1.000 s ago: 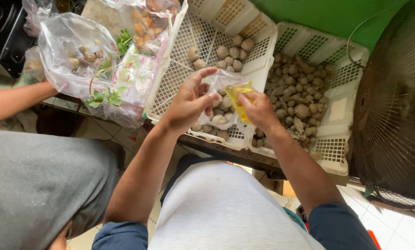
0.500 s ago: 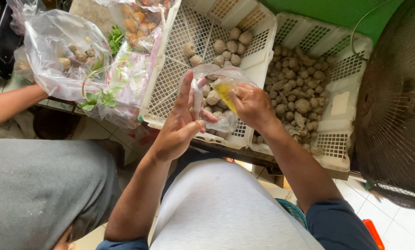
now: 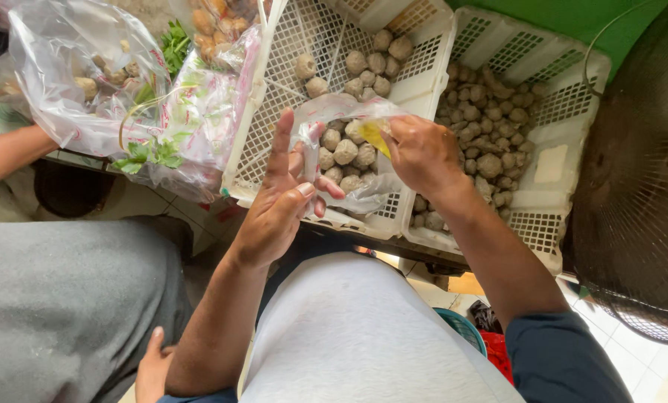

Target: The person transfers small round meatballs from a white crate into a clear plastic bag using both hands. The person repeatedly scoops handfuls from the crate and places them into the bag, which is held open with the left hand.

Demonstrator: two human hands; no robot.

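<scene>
Mostly, two white perforated crates [image 3: 423, 67] are seen at the far side, w/ brownish balls inside; the right one is fuller. A clear bag of balls [image 3: 345, 157] is held over the near rim: left hand [image 3: 278, 201] pinches its edge, forefinger raised; right hand [image 3: 423, 153] grips the top w/ a yellow band [image 3: 375, 136]. Best closed if the neck is kept tightly gathered.

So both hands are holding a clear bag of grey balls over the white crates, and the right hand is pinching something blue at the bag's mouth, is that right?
Not quite. In the head view the thing the right hand pinches at the mouth of the clear bag is yellow, not blue. The rest stands: the left hand also holds the bag of grey balls, over the white crates.
</scene>
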